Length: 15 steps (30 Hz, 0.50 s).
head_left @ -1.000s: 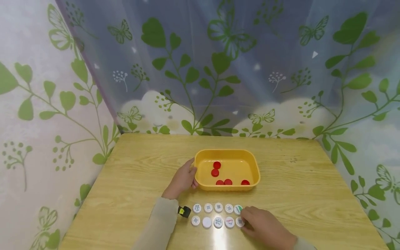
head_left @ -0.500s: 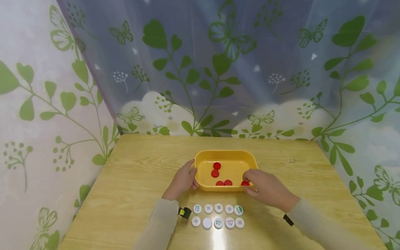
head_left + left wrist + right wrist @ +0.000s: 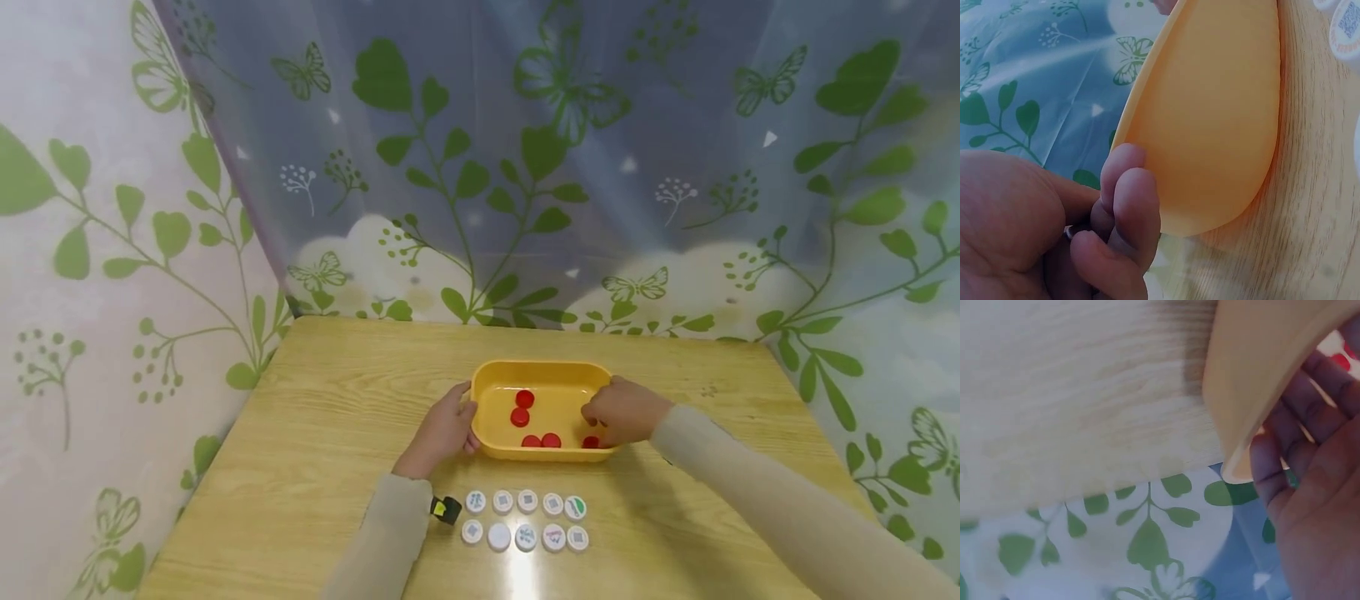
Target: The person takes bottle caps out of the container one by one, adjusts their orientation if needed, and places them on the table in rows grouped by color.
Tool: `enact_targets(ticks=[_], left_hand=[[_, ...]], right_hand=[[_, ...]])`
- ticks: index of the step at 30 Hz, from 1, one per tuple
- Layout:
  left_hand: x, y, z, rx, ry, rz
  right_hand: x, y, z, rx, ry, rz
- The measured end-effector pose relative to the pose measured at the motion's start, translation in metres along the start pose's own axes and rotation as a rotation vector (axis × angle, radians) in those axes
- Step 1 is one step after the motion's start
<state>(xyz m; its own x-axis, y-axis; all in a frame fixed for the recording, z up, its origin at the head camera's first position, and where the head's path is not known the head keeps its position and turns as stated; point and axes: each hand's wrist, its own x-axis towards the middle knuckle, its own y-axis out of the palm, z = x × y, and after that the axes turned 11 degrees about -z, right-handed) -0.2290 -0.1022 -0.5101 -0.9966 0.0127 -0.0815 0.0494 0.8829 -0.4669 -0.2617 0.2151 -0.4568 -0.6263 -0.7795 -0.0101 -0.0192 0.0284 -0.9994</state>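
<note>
I can't make out a single word or number from here. Through the head camera, the tops of several white caps (image 3: 527, 501) show greyish square codes, one cap (image 3: 575, 508) has a green sign, and another (image 3: 554, 537) a pinkish print, all too small to read. My left wrist view shows a QR code on one white cap (image 3: 1345, 31), with illegible orange print beside it.

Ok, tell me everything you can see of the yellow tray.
The yellow tray is a shallow, open-topped oblong with rounded corners and smooth walls, plastic by its look. It stands upright on the wooden table, beyond two rows of white discs. Five red discs show inside. The left hand touches its left end; the right hand reaches over its right rim, perhaps touching it, fingers inside.
</note>
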Motion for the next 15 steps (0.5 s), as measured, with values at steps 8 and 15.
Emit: enact_targets(ticks=[8, 15], left_hand=[[-0.002, 0.006, 0.000, 0.020, -0.010, -0.046], [-0.005, 0.009, -0.008, 0.011, -0.013, -0.051]], right_hand=[[0.028, -0.005, 0.018, -0.148, -0.062, 0.265], [0.049, 0.018, 0.023, -0.220, -0.038, 0.395]])
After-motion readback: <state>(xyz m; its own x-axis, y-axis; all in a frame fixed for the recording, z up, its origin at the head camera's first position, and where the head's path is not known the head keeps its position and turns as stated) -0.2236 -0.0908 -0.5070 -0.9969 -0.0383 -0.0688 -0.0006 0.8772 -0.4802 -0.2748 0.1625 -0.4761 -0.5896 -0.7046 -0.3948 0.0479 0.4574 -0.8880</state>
